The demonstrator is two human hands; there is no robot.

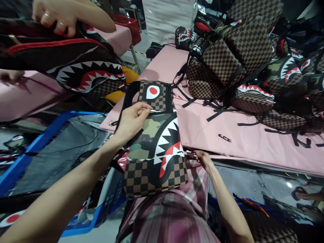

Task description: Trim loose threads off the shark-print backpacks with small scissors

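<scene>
A shark-face backpack (pixel 148 133) with checkered and camouflage panels lies across my lap and the edge of the pink table. My left hand (pixel 134 121) rests on its upper part. Thumb and forefinger are pinched at the seam between the eye panel and the camouflage panel; a bit of white shows at the fingertips. My right hand (pixel 204 160) is at the bag's right side, just below the table edge. Its fingers are pinched around something thin and dark, too small to make out.
Thread snips (pixel 224 137) lie on the pink table (pixel 194 125). Similar backpacks (pixel 222 60) are piled at the back right. A blue crate (pixel 27 158) stands to my left. Another person's hand (pixel 58 17) holds a shark-face bag (pixel 83 71) at upper left.
</scene>
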